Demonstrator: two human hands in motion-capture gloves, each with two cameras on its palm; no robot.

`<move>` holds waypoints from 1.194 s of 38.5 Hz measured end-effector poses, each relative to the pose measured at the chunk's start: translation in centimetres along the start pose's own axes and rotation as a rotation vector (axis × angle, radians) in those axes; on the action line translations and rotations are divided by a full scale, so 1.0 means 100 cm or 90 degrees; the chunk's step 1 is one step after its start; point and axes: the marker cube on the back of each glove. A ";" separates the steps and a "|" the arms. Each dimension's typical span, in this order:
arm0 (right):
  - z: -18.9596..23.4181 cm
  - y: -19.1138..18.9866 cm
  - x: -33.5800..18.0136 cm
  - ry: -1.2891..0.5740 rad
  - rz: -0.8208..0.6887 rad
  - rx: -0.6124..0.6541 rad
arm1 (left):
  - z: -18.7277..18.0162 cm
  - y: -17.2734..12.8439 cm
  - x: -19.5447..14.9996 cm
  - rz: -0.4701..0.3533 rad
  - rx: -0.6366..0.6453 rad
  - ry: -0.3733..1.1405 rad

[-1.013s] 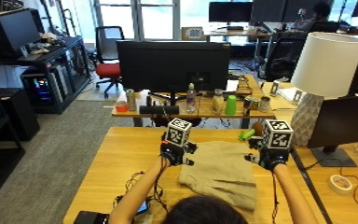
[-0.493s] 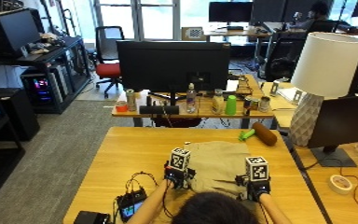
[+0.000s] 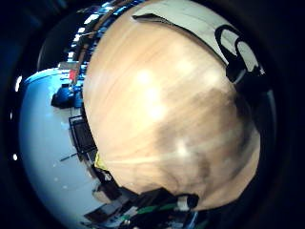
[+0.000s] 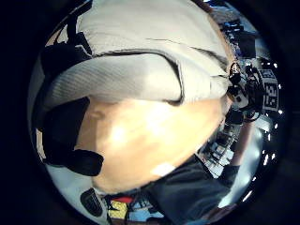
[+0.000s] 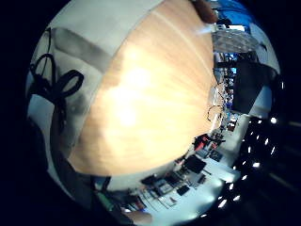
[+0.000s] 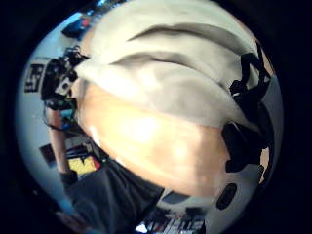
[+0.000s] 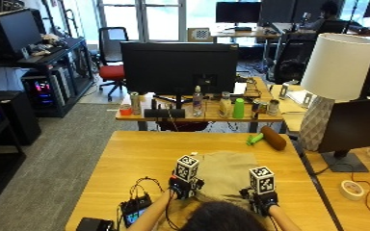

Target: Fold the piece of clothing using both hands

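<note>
The wooden table [image 7: 140,159] is carrying everything here, and the piece of clothing [image 7: 227,173], a tan-grey garment, is lying on it in front of the person, running lengthwise away from them toward the far edge. That long axis is what the coming move turns on, to my eye: the near end is sitting at the hands, while the rest of the cloth is stretching out beyond them, so any fold has to travel along that line, away from the body.

The left hand [image 7: 184,185] is sitting at the garment's near left corner and the right hand [image 7: 263,198] at its near right corner, one on each side, about level with one another, so neither is nearer the cloth than the other. Both are meeting the fabric at its near edge.

From the thumb-side palm views the near edge is looking lifted: a doubled lip of cloth [image 4: 140,79] is arching above bare wood under the left palm, and the same raised lip [image 6: 165,83] is showing under the right. Dark fingers are curling in at the cloth's edge in both views, so I judge each hand is pinching its corner.

Well beyond the garment, near the far right of the table, a brown roller [image 7: 274,137] is lying, clear of the fold's path.
</note>
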 end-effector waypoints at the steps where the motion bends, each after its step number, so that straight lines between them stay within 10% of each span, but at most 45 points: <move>1: 0.000 0.004 0.001 -0.005 0.000 -0.047 | -0.003 0.004 0.002 0.012 -0.025 0.015; 9: -0.066 0.036 0.006 0.006 -0.031 -0.215 | -0.042 0.018 0.000 0.082 -0.066 0.037; 12: -0.101 0.045 0.006 0.028 -0.028 -0.231 | -0.059 0.029 0.011 0.167 -0.130 0.151; 21: -0.190 0.031 0.018 0.095 0.050 -0.188 | -0.109 0.002 -0.007 0.185 -0.082 0.254; 28: -0.207 -0.017 0.032 0.096 0.138 -0.149 | -0.141 -0.005 -0.019 0.059 -0.065 0.285; 42: -0.164 -0.075 0.023 0.035 0.266 -0.028 | -0.074 -0.097 -0.056 -0.246 -0.082 0.250; 46: -0.156 -0.089 0.026 0.002 0.242 0.061 | -0.064 -0.101 -0.061 -0.265 -0.074 0.242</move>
